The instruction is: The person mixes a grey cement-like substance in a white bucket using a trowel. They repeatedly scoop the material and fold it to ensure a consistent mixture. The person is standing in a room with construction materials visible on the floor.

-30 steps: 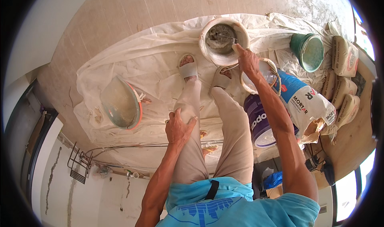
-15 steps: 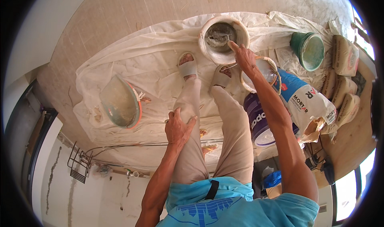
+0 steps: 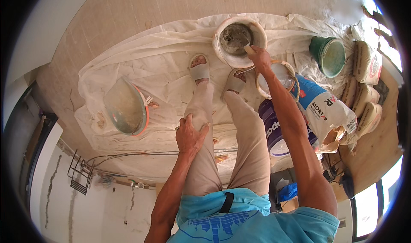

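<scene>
The right hand (image 3: 260,59) is closed round a pale tool handle (image 3: 248,49), its thin metal end reaching into grey mix (image 3: 233,39) inside a thick-rimmed white bucket (image 3: 260,33). The left hand (image 3: 191,134) rests on the left trouser leg (image 3: 200,99) near the knee, fingers bent, thumb apart. Two sandals (image 3: 199,71) stand just this side of the bucket. Right of it, a rope-rimmed bucket (image 3: 259,86), a purple pail (image 3: 274,133) and a blue-and-white bag (image 3: 321,101) crowd beneath the right arm; a green bucket (image 3: 316,50) sits farther off. Leftward, pale sheet (image 3: 167,69) stretches to an orange-rimmed tub (image 3: 124,108). The sheet's far edge runs close behind the white bucket, bordering tiled floor (image 3: 128,11).
</scene>
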{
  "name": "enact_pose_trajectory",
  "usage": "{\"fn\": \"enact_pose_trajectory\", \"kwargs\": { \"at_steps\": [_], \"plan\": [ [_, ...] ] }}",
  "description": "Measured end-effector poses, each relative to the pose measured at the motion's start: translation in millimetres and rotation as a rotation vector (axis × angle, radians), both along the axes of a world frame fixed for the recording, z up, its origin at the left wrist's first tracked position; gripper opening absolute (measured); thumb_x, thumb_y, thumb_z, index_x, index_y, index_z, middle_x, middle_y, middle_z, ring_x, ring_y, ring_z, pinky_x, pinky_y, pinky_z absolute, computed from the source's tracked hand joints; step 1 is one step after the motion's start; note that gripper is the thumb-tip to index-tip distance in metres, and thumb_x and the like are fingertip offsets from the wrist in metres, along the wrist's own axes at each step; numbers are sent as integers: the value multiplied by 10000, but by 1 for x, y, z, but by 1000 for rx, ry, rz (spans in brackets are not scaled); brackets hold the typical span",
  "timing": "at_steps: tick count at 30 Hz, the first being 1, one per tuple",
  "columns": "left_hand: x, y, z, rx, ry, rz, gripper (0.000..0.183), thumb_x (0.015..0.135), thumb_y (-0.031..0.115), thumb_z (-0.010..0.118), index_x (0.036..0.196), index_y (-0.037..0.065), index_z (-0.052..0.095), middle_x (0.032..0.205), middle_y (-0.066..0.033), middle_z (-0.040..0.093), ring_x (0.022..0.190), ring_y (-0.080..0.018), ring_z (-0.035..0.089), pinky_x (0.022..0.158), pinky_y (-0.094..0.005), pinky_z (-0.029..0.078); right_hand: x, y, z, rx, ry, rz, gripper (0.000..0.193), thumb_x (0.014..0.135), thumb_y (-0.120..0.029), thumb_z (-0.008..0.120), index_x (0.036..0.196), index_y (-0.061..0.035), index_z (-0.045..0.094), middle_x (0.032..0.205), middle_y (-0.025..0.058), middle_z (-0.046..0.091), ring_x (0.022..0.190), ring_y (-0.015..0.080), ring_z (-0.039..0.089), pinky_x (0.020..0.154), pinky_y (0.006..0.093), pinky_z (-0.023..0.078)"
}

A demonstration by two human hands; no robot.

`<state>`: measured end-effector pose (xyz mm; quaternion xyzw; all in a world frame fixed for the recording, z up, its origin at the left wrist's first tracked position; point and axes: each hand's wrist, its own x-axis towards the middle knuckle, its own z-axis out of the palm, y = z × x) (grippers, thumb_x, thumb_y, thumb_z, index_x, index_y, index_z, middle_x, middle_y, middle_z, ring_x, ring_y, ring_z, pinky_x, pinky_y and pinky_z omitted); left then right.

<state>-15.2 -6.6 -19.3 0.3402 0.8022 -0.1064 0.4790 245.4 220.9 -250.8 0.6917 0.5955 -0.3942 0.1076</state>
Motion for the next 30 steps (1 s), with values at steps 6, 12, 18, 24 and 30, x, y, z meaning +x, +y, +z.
{"fn": "enact_pose_trajectory", "kwargs": {
  "at_steps": [6, 12, 18, 24, 30],
  "plan": [
    [-2, -5, 1, -6, 7, 52, 757, 787, 479, 792, 1343, 20, 561, 1182, -226, 608, 1038, -433, 644, 908, -502, 518, -13, -13, 29, 64, -151, 255, 413, 856, -128, 647, 1260, -185, 712, 1000, 276, 718, 958, 427, 713, 826, 512, 555],
    [-2, -4, 6, -13, -21, 102, 758, 786, 476, 787, 1350, 23, 563, 1184, -226, 612, 1066, -437, 631, 934, -502, 502, -17, -19, -3, 178, -97, 235, 363, 862, -153, 658, 1220, -157, 714, 854, 240, 707, 841, 404, 715, 728, 514, 549],
    [-1, -4, 2, -14, -15, 102, 763, 787, 470, 785, 1361, 21, 559, 1192, -226, 613, 1065, -437, 635, 929, -508, 507, 22, -3, -20, -269, 356, -432, 538, 832, -267, 686, 1349, -119, 695, 680, 45, 610, 569, 140, 555, 550, 318, 464],
    [3, -14, 0, 35, 12, 32, 763, 789, 474, 795, 1349, 16, 554, 1173, -210, 598, 982, -421, 663, 857, -486, 546, 30, -18, -14, 83, 177, 14, 580, 799, -188, 677, 1379, -188, 669, 858, 205, 728, 832, 364, 725, 739, 484, 548],
    [4, -7, 5, -20, -14, 101, 756, 786, 468, 800, 1349, 22, 562, 1193, -226, 611, 1057, -434, 635, 933, -507, 505, 3, -2, 23, 77, -137, 247, 582, 809, -167, 665, 1385, -251, 649, 1042, 253, 731, 978, 438, 707, 872, 517, 552]
  ]
}}
